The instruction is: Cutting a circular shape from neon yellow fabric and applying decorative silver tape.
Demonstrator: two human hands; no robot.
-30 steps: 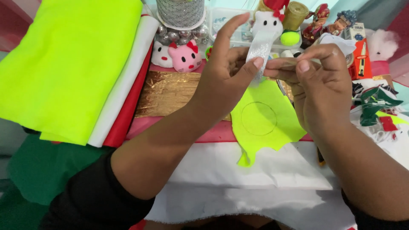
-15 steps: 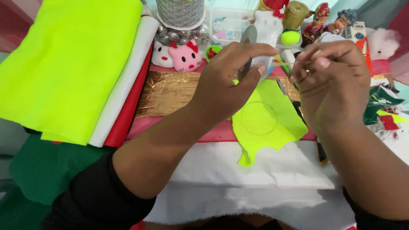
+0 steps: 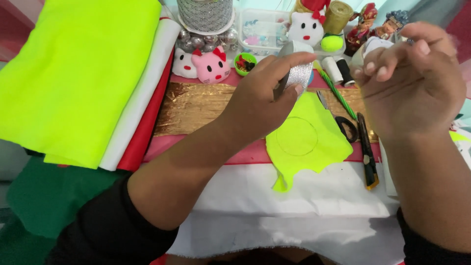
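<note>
Your left hand covers most of the silver roll, so you cannot tell how much of it there is. Your right hand is motion-blurred, and what its fingers pinch is unclear. It hides part of the scissors. The spool is cut off by the top edge.

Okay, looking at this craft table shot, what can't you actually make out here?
All from the head view:
- What the right hand pinches: blurred, fingers curled over it.
- Most of the silver ribbon roll: covered by the left hand.
- Contents of the clear plastic box: too small.
- Glitter spool top: cut off by the upper edge.
- Scissors blades: partly under the hands.
</note>
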